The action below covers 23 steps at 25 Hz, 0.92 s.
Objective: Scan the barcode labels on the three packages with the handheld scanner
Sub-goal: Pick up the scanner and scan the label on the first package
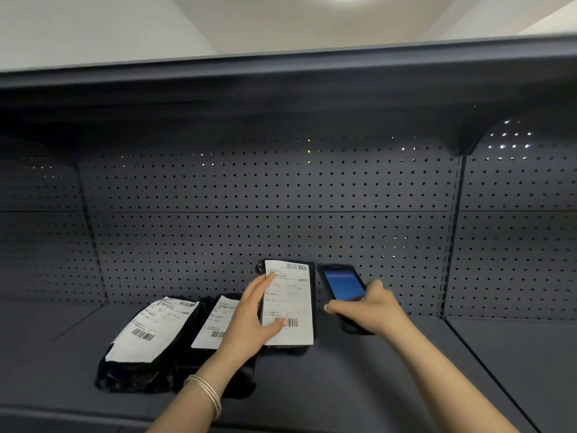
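A person stands at a dark shelf with a wall of little holes behind it. Three black packages are on the shelf, each with a white label.

The left hand is spread wide and flat against the right package. The fingers reach up the left edge of its label and the thumb rests near the barcode at the bottom. This package is propped up, so its label faces the person. The hand is steadying it, not gripping all the way around.

Just to the right of that hand, the right hand is wrapped around the handheld scanner. The scanner's blue screen is lit and faces up. Its top end is close beside the propped package, but not touching it.

Under the left wrist lies the middle package, partly hidden by the arm. Farther left of that hand lies the left package, flat with its label up. A pale bracelet sits on the left arm.

I think the right package is the one being scanned now. I cannot tell from here if the other two are done. The screen is too small to read, so at least one scan, maybe more, is left.
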### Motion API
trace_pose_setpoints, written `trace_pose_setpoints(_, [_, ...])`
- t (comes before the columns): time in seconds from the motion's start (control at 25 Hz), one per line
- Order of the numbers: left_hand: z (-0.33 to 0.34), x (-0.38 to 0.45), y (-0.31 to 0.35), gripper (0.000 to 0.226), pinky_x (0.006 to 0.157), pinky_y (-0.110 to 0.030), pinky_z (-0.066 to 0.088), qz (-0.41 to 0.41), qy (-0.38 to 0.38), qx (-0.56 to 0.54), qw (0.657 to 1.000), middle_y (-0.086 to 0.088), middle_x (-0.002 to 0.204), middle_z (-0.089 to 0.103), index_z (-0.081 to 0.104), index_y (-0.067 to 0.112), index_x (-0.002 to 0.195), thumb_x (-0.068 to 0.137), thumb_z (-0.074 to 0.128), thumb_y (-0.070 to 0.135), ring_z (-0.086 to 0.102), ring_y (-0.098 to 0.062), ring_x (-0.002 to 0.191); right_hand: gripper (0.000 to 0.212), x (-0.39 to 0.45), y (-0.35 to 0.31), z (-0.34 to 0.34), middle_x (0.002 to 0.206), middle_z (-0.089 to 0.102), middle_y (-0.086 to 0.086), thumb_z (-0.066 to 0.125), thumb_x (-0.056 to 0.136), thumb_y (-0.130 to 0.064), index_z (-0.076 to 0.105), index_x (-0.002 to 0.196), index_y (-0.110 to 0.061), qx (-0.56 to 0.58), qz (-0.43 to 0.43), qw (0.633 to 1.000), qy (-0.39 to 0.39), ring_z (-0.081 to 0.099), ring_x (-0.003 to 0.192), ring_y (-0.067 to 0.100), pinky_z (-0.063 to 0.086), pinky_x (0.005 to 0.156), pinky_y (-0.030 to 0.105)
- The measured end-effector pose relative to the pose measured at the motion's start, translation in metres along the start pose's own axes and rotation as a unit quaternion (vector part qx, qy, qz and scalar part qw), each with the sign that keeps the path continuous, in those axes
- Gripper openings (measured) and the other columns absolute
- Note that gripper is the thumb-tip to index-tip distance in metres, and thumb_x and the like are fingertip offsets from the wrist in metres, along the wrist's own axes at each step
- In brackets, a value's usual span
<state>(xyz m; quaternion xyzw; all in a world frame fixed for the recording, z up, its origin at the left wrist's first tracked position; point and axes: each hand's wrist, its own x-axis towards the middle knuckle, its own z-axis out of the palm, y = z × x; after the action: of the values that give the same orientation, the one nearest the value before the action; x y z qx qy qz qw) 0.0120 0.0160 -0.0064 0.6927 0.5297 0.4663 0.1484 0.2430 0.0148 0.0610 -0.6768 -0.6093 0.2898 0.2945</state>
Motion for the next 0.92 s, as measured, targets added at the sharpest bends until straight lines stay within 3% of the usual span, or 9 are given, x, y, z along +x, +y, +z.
trace_pose_setpoints(0.04, [0.001,0.000,-0.002,0.084,0.099,0.001,0.019,0.004,-0.003,0.005,1.000,0.020,0.145,0.028,0.033,0.037,0.142,0.074,0.079,0.019,0.022,0.028,0.123,0.084,-0.011,-0.006,-0.008,0.126,0.057,0.010,0.086,0.061,-0.050,0.046,0.122,-0.007,0.017,-0.016,1.000,-0.015,0.060,0.103,0.021,0.050,0.077,0.031])
trace_pose_setpoints(0.16, [0.001,0.000,-0.008,0.086,0.109,-0.015,0.024,0.014,-0.011,0.014,1.000,0.022,0.144,0.029,0.033,0.039,0.141,0.072,0.081,0.021,0.027,0.012,0.132,0.073,-0.052,-0.020,-0.027,0.108,0.067,0.002,0.085,0.055,-0.054,0.052,0.109,-0.016,-0.016,-0.053,0.996,-0.071,0.066,0.091,0.014,0.051,0.066,0.029])
trace_pose_setpoints(0.28, [-0.004,-0.001,-0.011,0.087,0.111,-0.020,0.026,0.022,-0.013,0.023,0.999,0.028,0.141,0.025,0.034,0.037,0.141,0.070,0.082,0.020,0.027,0.014,0.130,0.069,-0.083,-0.031,-0.036,0.103,0.066,-0.002,0.083,0.057,-0.056,0.051,0.106,-0.019,-0.088,-0.068,0.987,-0.116,0.065,0.086,0.012,0.050,0.063,0.027])
trace_pose_setpoints(0.48, [-0.008,-0.002,-0.016,0.087,0.111,-0.023,0.028,0.029,-0.025,0.037,0.999,0.029,0.139,0.026,0.037,0.033,0.141,0.068,0.083,0.021,0.027,0.014,0.129,0.068,-0.097,-0.040,-0.041,0.100,0.065,-0.002,0.080,0.059,-0.059,0.050,0.104,-0.018,-0.129,-0.064,0.982,-0.124,0.063,0.077,0.013,0.051,0.060,0.027])
trace_pose_setpoints(0.64, [-0.008,-0.002,-0.017,0.087,0.108,-0.016,0.025,0.032,-0.022,0.046,0.998,0.031,0.136,0.026,0.036,0.034,0.141,0.069,0.082,0.019,0.024,0.024,0.124,0.065,-0.100,-0.042,-0.044,0.092,0.061,-0.003,0.078,0.065,-0.059,0.050,0.105,-0.016,-0.151,-0.056,0.977,-0.138,0.058,0.064,0.012,0.046,0.048,0.022])
trace_pose_setpoints(0.76, [-0.007,-0.002,-0.017,0.087,0.102,-0.001,0.020,0.035,-0.022,0.048,0.998,0.026,0.137,0.030,0.036,0.035,0.141,0.069,0.082,0.020,0.025,0.023,0.125,0.063,-0.102,-0.042,-0.043,0.092,0.056,-0.004,0.077,0.068,-0.058,0.048,0.104,-0.015,-0.164,-0.050,0.973,-0.153,0.058,0.059,0.012,0.046,0.041,0.020])
trace_pose_setpoints(0.92, [-0.007,-0.003,-0.018,0.087,0.097,0.005,0.019,0.036,-0.022,0.050,0.998,0.032,0.137,0.025,0.033,0.042,0.138,0.069,0.082,0.020,0.026,0.022,0.126,0.072,-0.103,-0.039,-0.041,0.105,0.056,0.000,0.078,0.066,-0.059,0.049,0.110,-0.011,-0.160,-0.045,0.974,-0.155,0.075,0.076,0.026,0.060,0.055,0.028])
